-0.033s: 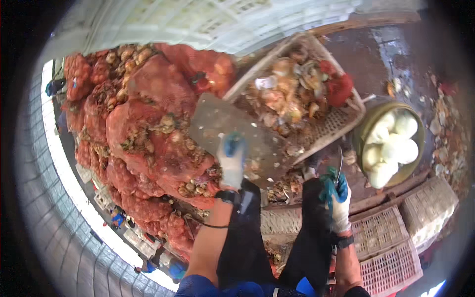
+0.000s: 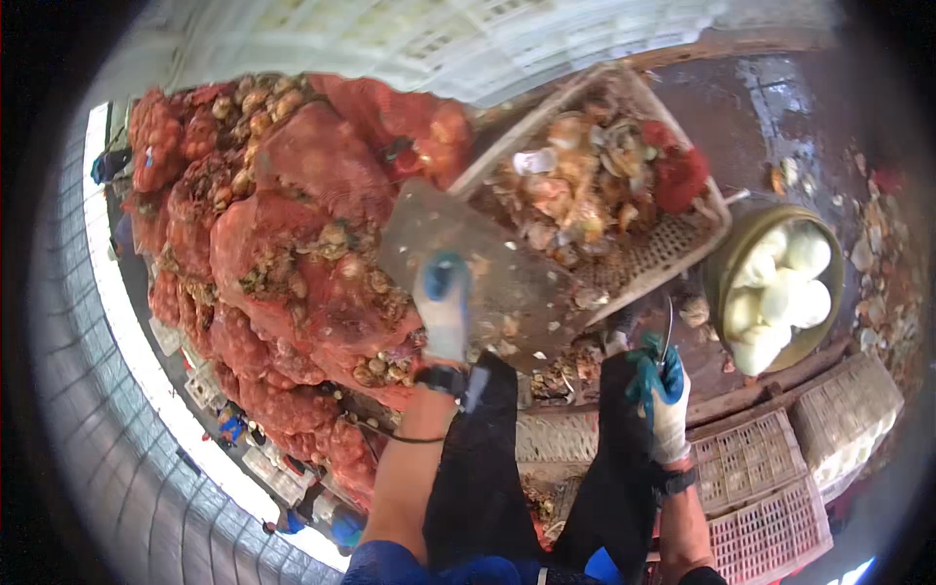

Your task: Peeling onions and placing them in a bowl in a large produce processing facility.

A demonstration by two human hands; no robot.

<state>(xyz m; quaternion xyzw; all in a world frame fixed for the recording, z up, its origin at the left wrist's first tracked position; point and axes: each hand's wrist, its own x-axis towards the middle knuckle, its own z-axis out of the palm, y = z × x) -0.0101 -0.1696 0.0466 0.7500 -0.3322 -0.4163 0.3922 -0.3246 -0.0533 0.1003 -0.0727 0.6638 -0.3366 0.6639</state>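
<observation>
- Fingers of the left hand, in a white glove with blue coating, point away from the person above a flat grey board; they are blurred, so how far they are spread and whether they have hold of anything cannot be told.
- Right hand, in a white and green-blue glove, has its fingers curled closed around a curved knife; the thin blade rises beyond the fingers, and the handle is hidden in the grip.
- Beyond the knife and to the left of its blade, a slatted plastic crate holds a heap of onion skins, with crumpled red mesh at the right of the heap.
- Right of the knife-holding fingers and a little beyond them, an olive bucket holds peeled white onions, piled together.
- Left of the left hand's fingers, red mesh sacks of onions are piled up, and a cluster of loose unpeeled onions lies near that hand, toward the person.
- Small pale scraps lie scattered on the grey board near the left fingers.
- Behind and right of the right fingers, toward the person, pale slatted crates stand close together.
</observation>
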